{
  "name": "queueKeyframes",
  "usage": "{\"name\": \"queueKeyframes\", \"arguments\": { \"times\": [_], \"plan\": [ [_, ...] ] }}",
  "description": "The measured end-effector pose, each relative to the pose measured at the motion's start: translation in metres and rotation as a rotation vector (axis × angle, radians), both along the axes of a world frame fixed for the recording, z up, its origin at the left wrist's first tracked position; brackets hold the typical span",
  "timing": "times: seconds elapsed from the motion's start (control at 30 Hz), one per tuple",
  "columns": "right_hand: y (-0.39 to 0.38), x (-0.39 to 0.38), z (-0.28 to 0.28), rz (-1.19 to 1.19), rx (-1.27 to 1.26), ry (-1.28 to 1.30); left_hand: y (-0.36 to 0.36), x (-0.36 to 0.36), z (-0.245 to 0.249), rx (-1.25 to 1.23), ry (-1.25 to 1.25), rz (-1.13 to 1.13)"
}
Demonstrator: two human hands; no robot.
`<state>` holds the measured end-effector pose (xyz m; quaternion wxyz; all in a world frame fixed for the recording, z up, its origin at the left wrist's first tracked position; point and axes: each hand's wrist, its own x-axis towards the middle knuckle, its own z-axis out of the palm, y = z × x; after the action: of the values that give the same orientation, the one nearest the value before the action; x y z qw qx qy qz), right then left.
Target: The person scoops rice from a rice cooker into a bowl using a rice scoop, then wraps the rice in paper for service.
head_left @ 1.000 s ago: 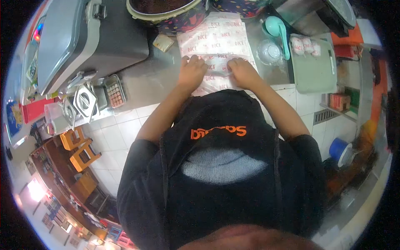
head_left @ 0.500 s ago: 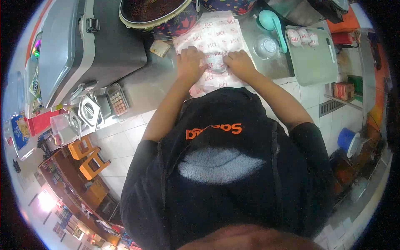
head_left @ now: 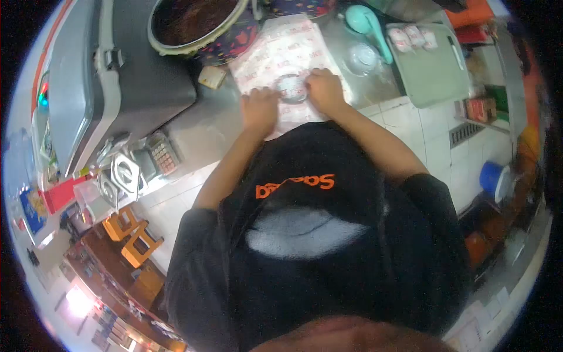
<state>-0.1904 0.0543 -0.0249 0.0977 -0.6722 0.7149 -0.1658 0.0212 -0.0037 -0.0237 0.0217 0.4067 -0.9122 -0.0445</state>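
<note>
Printed white and red paper lies on the steel counter in front of my body. On its lower part sits a small round clear item, with red print visible through it. My left hand rests on the paper to the left of this item, fingers curled; what it holds, if anything, is too small to tell. At the item's right edge, my right hand has its fingers bent against it or the paper beneath; the fingertips are blurred.
A patterned bucket with brown contents stands behind on the left, beside a grey cooler box. A turquoise ladle and clear bowl lie right. Farther right, a green tray holds wrapped rolls.
The view has shifted, so the counter things appear farther left. My left hand has moved away from the round item and lower on the paper; my right hand stays beside it.
</note>
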Motion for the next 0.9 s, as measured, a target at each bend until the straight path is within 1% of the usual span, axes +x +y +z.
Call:
{"name": "queueKeyframes", "arguments": {
  "times": [0.03,0.07,0.1,0.13,0.17,0.2,0.23,0.27,0.3,0.33,0.37,0.4,0.43,0.47,0.5,0.53,0.57,0.6,0.63,0.67,0.7,0.77,0.8,0.83,0.9],
  "plan": [
    [-0.003,0.001,0.002,-0.029,0.007,0.017,-0.009,-0.002,0.003,0.147,-0.102,0.030],
    [-0.007,0.002,0.002,-0.087,0.070,-0.002,-0.019,-0.007,0.009,0.152,-0.087,0.000],
    [-0.010,0.001,0.000,-0.142,0.126,-0.024,-0.032,-0.011,0.017,0.243,-0.108,0.034],
    [-0.012,0.000,0.000,-0.166,0.122,-0.014,-0.040,-0.015,0.021,0.330,-0.134,0.071],
    [-0.013,0.000,-0.002,-0.084,0.020,0.032,-0.042,-0.019,0.022,0.326,-0.128,0.051],
    [-0.014,-0.001,-0.003,0.006,-0.085,0.080,-0.044,-0.022,0.022,0.240,0.004,0.031],
    [-0.015,0.000,-0.004,0.001,-0.090,0.087,-0.047,-0.023,0.023,0.153,0.136,0.017],
    [-0.017,0.000,-0.005,0.052,-0.056,-0.011,-0.052,-0.021,0.012,0.134,0.354,-0.144],
    [-0.021,0.001,0.012,0.109,-0.024,-0.110,-0.054,-0.020,0.003,0.123,0.359,-0.142],
    [-0.024,-0.001,0.029,0.041,0.269,-0.335,-0.056,-0.018,-0.005,0.511,0.564,-0.190],
    [-0.027,-0.005,0.040,0.056,0.261,-0.337,-0.059,-0.013,-0.008,0.903,0.758,-0.232],
    [-0.026,-0.010,0.047,0.133,0.222,-0.522,-0.050,-0.011,0.017,1.140,0.831,-0.163],
    [-0.024,-0.016,0.054,0.208,0.184,-0.709,-0.041,-0.006,0.044,1.130,0.823,-0.149],
    [-0.019,-0.019,0.080,0.248,0.240,-0.765,-0.033,-0.003,0.070,1.276,0.890,-0.095],
    [-0.016,-0.023,0.099,0.256,0.239,-0.775,-0.023,-0.004,0.094,1.423,0.958,-0.039],
    [-0.012,-0.028,0.113,0.373,0.279,-0.878,-0.011,-0.010,0.113,1.418,0.953,-0.028],
    [-0.008,-0.033,0.125,0.488,0.317,-0.982,0.003,-0.019,0.130,1.058,1.064,-0.143],
    [-0.001,-0.037,0.132,0.489,0.312,-0.993,0.012,-0.028,0.148,0.693,1.142,-0.257],
    [0.005,-0.044,0.138,0.597,0.430,-1.155,0.016,-0.038,0.173,0.692,1.132,-0.260],
    [0.011,-0.050,0.150,0.707,0.546,-1.310,0.018,-0.052,0.199,0.544,0.966,-0.505],
    [0.022,-0.055,0.184,0.700,0.516,-1.505,0.020,-0.065,0.214,0.390,0.790,-0.740],
    [0.043,-0.071,0.175,0.413,0.686,-1.856,0.028,-0.096,0.223,0.429,0.880,-0.941],
    [0.047,-0.068,0.167,0.408,0.563,-2.059,0.035,-0.110,0.223,0.373,1.012,-0.874],
    [0.054,-0.075,0.164,0.390,0.624,-2.492,0.034,-0.124,0.226,0.365,1.015,-0.888],
    [0.062,-0.087,0.169,0.297,0.421,-2.537,0.031,-0.152,0.231,0.033,0.976,-0.720]
  ]
}}
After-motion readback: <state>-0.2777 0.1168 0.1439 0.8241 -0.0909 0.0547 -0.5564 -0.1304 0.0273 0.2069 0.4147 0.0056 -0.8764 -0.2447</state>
